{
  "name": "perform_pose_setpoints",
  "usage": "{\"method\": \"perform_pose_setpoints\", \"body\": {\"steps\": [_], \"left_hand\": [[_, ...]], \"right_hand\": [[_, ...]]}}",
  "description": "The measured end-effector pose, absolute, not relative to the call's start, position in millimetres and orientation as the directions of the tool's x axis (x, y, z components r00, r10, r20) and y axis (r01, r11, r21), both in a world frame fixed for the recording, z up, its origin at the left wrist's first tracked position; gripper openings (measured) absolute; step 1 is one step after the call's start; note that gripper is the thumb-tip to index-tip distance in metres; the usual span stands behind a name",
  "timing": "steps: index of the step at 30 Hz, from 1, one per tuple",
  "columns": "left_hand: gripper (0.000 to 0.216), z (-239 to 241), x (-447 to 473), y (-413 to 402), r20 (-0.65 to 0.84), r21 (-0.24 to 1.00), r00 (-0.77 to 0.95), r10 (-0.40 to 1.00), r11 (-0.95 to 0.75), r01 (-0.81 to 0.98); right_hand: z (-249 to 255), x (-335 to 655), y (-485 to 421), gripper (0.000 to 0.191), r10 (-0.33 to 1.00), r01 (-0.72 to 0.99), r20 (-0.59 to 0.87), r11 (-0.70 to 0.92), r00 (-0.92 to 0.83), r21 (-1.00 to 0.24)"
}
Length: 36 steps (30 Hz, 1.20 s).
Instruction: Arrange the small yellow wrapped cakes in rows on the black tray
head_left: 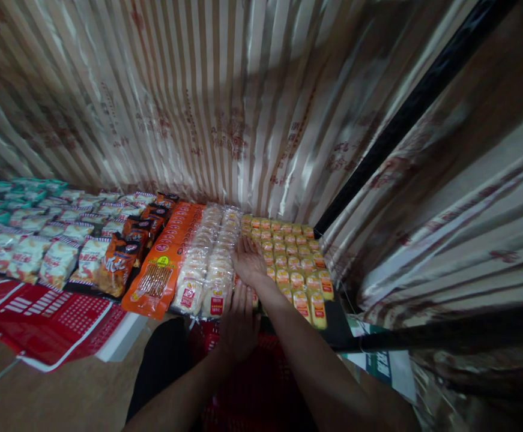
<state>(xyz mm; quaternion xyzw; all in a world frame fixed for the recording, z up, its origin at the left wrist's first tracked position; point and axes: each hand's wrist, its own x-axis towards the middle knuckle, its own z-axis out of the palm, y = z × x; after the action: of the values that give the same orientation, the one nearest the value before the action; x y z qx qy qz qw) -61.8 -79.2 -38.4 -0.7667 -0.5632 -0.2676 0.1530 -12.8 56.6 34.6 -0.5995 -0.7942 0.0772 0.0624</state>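
Observation:
My right hand (249, 261) lies flat, fingers stretched out, along the seam between the clear-wrapped white packs (211, 270) and the small yellow packs (293, 262). Closer to me, my left hand (239, 315) reaches out with straight fingers at the front end of the same seam. Neither hand grips anything that shows. The white packs stand in two long rows with red labels at the front. The yellow ones sit in several rows, partly hidden by my right hand and forearm. Flat orange packets (160, 273) lie left of the white rows.
Brown-orange snack bags (119, 264), white snack bags (27, 258) and green bags (0, 207) line the shelf leftward. A red basket (58, 321) stands below at left. Behind hangs a striped curtain (225, 108); a dark pole (405, 120) slants at right.

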Motion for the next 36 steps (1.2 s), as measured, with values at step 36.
{"method": "perform_pose_setpoints", "body": {"steps": [36], "left_hand": [[0.054, -40, -71, -72, 0.658, 0.068, 0.21, 0.724, -0.334, 0.94]], "right_hand": [[33, -12, 74, 0.069, 0.973, 0.954, -0.002, 0.225, -0.23, -0.198]]}}
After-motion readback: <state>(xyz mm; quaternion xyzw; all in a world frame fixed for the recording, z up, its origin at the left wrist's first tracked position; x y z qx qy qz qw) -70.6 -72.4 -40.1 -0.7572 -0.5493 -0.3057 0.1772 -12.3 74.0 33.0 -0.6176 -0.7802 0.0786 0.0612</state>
